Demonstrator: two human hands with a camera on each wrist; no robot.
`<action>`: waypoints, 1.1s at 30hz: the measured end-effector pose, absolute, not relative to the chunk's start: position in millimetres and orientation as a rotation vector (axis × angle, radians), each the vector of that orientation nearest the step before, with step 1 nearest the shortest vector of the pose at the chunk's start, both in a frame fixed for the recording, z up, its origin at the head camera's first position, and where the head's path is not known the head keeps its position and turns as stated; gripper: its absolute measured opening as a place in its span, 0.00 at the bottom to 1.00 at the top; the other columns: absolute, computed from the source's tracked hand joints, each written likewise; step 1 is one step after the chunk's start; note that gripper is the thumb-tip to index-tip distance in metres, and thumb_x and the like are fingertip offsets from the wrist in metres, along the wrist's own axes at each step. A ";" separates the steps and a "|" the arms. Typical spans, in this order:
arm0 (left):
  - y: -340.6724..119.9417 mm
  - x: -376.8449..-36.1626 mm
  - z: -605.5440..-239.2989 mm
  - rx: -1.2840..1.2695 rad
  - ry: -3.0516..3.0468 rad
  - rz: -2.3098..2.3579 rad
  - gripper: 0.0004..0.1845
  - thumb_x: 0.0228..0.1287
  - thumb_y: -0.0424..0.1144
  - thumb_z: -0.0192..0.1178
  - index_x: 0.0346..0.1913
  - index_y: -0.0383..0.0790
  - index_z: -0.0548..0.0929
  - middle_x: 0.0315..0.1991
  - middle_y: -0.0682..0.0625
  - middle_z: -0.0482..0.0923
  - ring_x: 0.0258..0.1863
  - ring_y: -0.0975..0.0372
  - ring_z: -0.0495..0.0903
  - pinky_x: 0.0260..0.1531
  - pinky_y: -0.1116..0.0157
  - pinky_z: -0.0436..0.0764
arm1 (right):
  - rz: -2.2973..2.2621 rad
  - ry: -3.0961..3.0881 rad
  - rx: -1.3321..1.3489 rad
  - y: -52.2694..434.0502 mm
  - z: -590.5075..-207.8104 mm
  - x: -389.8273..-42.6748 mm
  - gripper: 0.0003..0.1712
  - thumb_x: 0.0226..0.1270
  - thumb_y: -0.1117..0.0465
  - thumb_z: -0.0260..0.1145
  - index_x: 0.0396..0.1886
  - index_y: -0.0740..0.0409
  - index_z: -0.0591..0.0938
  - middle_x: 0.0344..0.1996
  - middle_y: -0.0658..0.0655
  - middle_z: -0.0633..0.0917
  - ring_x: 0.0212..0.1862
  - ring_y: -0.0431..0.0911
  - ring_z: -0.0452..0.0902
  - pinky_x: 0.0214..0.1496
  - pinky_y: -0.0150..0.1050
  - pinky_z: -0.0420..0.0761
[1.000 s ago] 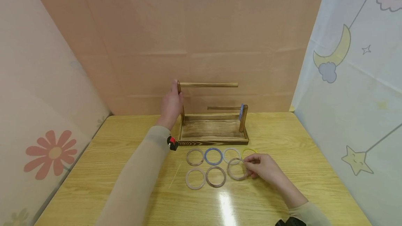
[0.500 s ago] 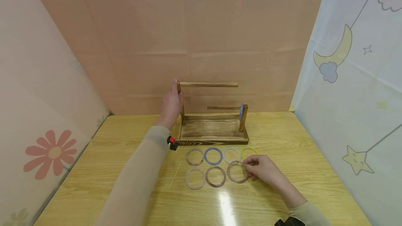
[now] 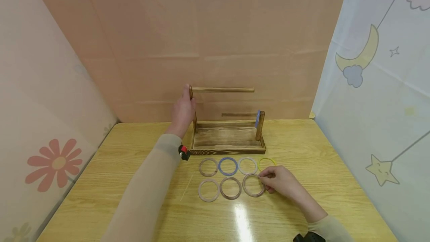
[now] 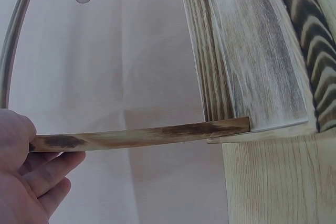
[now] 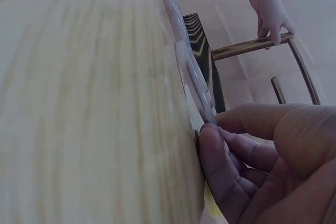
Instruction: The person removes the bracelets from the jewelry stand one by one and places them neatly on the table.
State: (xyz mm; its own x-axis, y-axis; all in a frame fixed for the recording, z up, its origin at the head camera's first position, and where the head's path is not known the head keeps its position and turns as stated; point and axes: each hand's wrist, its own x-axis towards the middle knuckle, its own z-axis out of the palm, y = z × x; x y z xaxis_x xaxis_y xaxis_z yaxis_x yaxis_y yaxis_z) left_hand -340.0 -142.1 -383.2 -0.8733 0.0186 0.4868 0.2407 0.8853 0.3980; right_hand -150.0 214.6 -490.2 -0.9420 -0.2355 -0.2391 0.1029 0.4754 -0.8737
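Light is bright and even, seemingly from overhead: a white streak of glare lies on the varnished table (image 3: pixel 242 217) at lower centre of the head view. Shadows there are faint and soft. The wide lens bends the backdrop edges outward toward the frame sides. In the right wrist view the near tabletop at left is blurred, and the fingers (image 5: pixel 220 171) at lower right look soft. The left wrist view is sharp on the wood grain, paler at upper left.

Both arms wear close-fitting beige long sleeves reaching the wrists. The left hand (image 3: pixel 183 112) and right hand (image 3: pixel 283 183) are bare. A small black-and-red device (image 3: pixel 184 152) sits at the left wrist; a black device (image 3: pixel 307 237) sits at the right wrist.
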 end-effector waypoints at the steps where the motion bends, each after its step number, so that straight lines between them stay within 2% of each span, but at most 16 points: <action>1: -142.1 -340.0 -383.2 -0.189 -2.571 -0.628 0.29 0.90 0.40 0.56 0.82 0.39 0.59 0.30 0.42 0.79 0.19 0.51 0.74 0.21 0.54 0.73 | -1.453 2.401 -0.107 214.2 -490.0 -149.9 0.11 0.79 0.66 0.72 0.51 0.71 0.89 0.34 0.56 0.87 0.35 0.48 0.85 0.37 0.42 0.90; 23: -143.1 -336.5 -379.5 -0.212 -2.574 -0.618 0.30 0.90 0.41 0.54 0.83 0.39 0.57 0.26 0.43 0.76 0.18 0.52 0.71 0.21 0.55 0.70 | -1.440 2.405 -0.156 214.8 -489.0 -147.5 0.06 0.77 0.68 0.73 0.48 0.68 0.89 0.32 0.55 0.87 0.35 0.48 0.85 0.36 0.42 0.89; 33: -143.6 -339.2 -381.1 -0.208 -2.575 -0.645 0.30 0.90 0.41 0.55 0.84 0.39 0.58 0.28 0.43 0.77 0.18 0.52 0.71 0.21 0.55 0.70 | -1.415 2.444 -0.188 217.9 -482.3 -150.8 0.08 0.78 0.63 0.75 0.47 0.66 0.91 0.28 0.56 0.86 0.32 0.48 0.85 0.35 0.42 0.89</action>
